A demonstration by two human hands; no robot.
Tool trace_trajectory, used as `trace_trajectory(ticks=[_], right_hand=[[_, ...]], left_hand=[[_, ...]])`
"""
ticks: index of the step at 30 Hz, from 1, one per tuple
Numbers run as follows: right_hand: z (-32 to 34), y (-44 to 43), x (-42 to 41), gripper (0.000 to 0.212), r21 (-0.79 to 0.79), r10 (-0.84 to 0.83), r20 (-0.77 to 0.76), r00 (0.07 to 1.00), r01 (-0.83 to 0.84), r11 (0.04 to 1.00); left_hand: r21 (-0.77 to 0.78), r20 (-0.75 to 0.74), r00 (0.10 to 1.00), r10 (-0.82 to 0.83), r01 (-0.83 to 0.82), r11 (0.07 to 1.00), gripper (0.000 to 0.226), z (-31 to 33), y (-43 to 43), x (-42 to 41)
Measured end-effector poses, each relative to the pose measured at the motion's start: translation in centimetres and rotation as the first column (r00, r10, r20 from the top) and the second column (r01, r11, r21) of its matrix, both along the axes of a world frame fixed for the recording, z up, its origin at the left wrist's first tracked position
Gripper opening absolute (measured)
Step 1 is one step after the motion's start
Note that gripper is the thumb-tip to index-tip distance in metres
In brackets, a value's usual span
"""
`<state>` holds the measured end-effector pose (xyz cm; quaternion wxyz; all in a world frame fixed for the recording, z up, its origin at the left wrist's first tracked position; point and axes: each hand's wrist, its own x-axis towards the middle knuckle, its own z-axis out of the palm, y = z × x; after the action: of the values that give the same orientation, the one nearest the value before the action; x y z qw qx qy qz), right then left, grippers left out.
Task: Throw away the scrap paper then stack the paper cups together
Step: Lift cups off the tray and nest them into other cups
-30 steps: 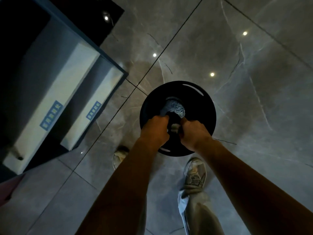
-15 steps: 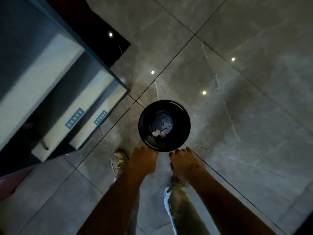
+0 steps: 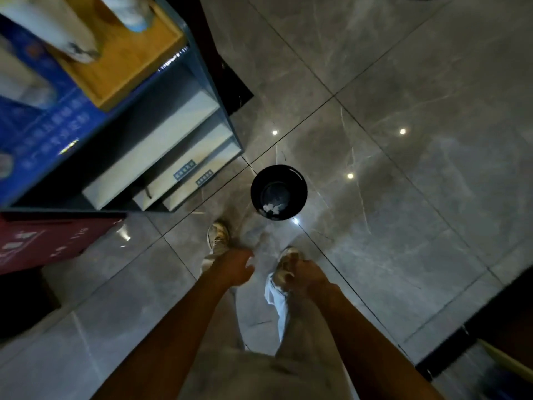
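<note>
Scrap paper (image 3: 271,208) lies in bin (image 3: 278,192) — white crumple on dark bottom. Bin stands on grey tile floor (image 3: 403,212), just ahead of my shoes (image 3: 217,237). Cups (image 3: 75,39) blurred, on yellow tray (image 3: 127,62) atop tabletop (image 3: 52,125) at upper left, well apart from bin. Left hand (image 3: 234,268) empty, grip apart, fingers loosely curled. Right hand (image 3: 310,274) empty too — fingers curled in, grip together. Both hover over legs, near shoes.
</note>
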<state>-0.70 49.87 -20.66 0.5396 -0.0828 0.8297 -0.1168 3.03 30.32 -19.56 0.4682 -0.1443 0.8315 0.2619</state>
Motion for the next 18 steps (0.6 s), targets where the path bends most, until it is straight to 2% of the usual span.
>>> trace_trajectory(ticks=[4, 8, 12, 15, 18], right_hand=[[6.1, 1.5, 1.8, 0.028, -0.083, -0.12, -0.027, 0.992, 0.117, 0.99], [10.5, 2.6, 3.2, 0.031, -0.073, -0.179, -0.038, 0.983, 0.176, 0.982], [12.3, 2.1, 4.8, 0.037, -0.015, -0.25, -0.033, 0.968, 0.25, 0.968], [13.0, 1.0, 6.0, 0.036, -0.005, -0.402, -0.041, 0.915, 0.402, 0.916], [13.5, -0.8, 7.1, 0.036, 0.004, -0.503, -0.036, 0.863, 0.504, 0.864]], left_hand=[[-0.007, 0.052, 0.998, 0.028, -0.028, 1.0, 0.043, 5.6, -0.9, 4.1], [-0.001, 0.065, 0.993, 0.094, -0.094, 0.996, 0.043, 10.3, -3.4, 7.6], [-0.018, 0.112, 0.97, 0.216, -0.216, 0.976, 0.045, 13.1, -5.9, 9.3], [-0.019, 0.096, 0.928, 0.36, -0.36, 0.933, 0.036, 13.9, -7.9, 9.5], [0.013, 0.085, 0.917, 0.39, -0.392, 0.92, 0.038, 14.8, -10.3, 9.3]])
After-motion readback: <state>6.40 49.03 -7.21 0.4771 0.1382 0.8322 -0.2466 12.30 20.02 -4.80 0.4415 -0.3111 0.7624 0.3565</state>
